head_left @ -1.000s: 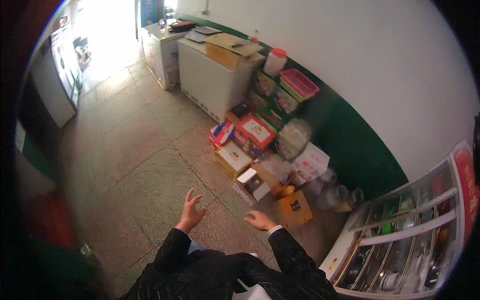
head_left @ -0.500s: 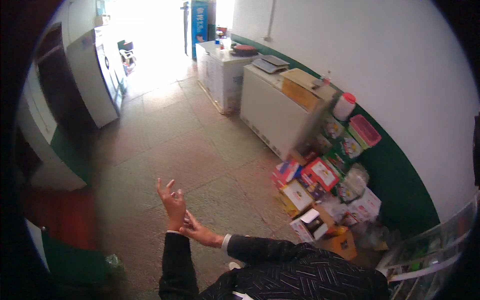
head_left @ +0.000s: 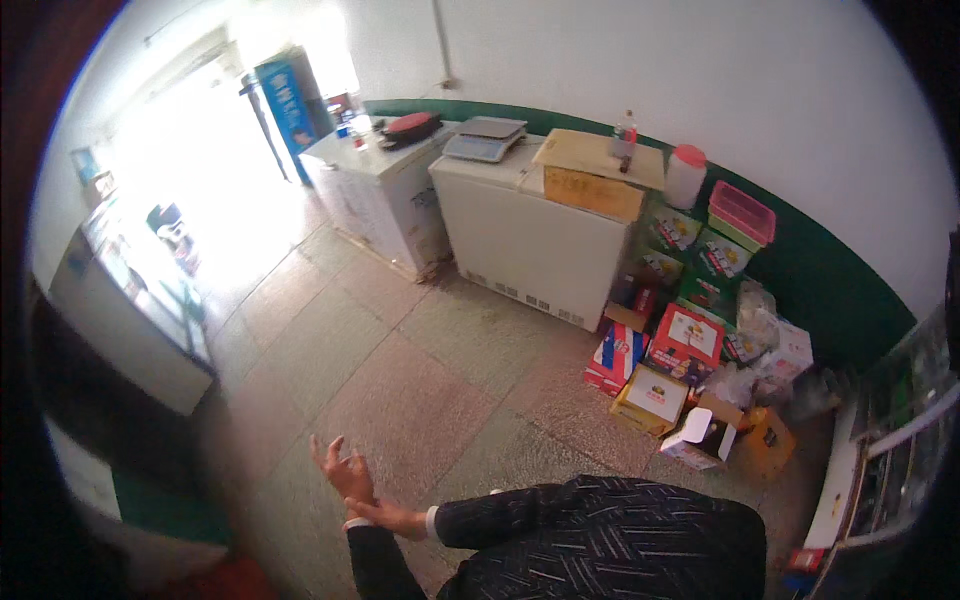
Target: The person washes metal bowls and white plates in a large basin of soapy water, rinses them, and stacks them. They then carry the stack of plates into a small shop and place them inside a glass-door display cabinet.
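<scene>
My left hand (head_left: 346, 474) is raised over the floor at the lower left, with its fingers apart and nothing in them. Across from the right comes my right hand (head_left: 396, 517), closed around my left wrist just above the white cuff (head_left: 358, 522). Its fingertips are partly hidden behind the wrist. Both arms wear dark patterned sleeves (head_left: 500, 515) with pale cuffs.
Along the right wall stand a white chest freezer (head_left: 530, 245) with a scale (head_left: 485, 138) on it and a second freezer (head_left: 375, 205). Several cartons (head_left: 655, 400) are piled beside them. A glass-fronted cabinet (head_left: 905, 450) is at the right edge, a tall appliance (head_left: 130, 315) at the left.
The view has swung to the left, so the freezers and cartons show more squarely. Both hands sit lower in the picture, with my right hand still at my left wrist.
</scene>
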Demonstrator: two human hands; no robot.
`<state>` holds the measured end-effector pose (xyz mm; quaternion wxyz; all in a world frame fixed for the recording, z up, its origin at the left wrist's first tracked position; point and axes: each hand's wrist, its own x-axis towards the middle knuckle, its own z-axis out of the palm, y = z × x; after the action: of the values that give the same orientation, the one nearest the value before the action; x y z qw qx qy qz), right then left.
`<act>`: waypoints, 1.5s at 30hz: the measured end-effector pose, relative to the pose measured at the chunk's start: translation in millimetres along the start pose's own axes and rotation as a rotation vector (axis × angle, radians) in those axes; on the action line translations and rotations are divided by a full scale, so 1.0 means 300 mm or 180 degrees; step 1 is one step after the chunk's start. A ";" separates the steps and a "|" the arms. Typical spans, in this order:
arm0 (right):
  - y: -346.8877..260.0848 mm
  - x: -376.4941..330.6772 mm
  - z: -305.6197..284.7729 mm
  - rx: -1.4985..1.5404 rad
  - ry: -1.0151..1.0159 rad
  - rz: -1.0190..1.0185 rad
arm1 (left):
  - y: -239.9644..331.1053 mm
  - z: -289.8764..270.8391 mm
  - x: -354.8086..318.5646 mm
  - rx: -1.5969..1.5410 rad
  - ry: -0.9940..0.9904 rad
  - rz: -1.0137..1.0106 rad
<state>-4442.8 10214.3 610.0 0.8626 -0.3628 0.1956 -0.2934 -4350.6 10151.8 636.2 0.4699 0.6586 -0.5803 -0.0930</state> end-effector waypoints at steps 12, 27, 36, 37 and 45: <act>-0.302 1.071 -0.291 -0.0676 0.0482 0.0223 | -0.565 0.177 1.032 0.0006 -0.0137 -0.0144; -0.951 2.723 -0.456 0.0268 -0.0477 -0.0014 | -1.211 0.257 2.688 -0.0398 -0.0070 -0.0107; -1.446 3.692 -0.875 0.0093 -0.0736 -0.0342 | -1.568 0.644 3.718 -0.0577 -0.0271 -0.0224; -1.533 3.798 -0.906 -0.0534 -0.0765 -0.0438 | -1.601 0.661 3.844 -0.0558 -0.0349 -0.0302; -1.986 4.576 -1.171 -0.0244 -0.1133 0.0075 | -1.886 0.875 4.650 -0.0602 0.0042 -0.0102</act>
<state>-3821.8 8808.6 648.4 0.8725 -0.4393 0.0551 -0.2067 -3711.7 8764.1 672.9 0.5322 0.6211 -0.5552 -0.1505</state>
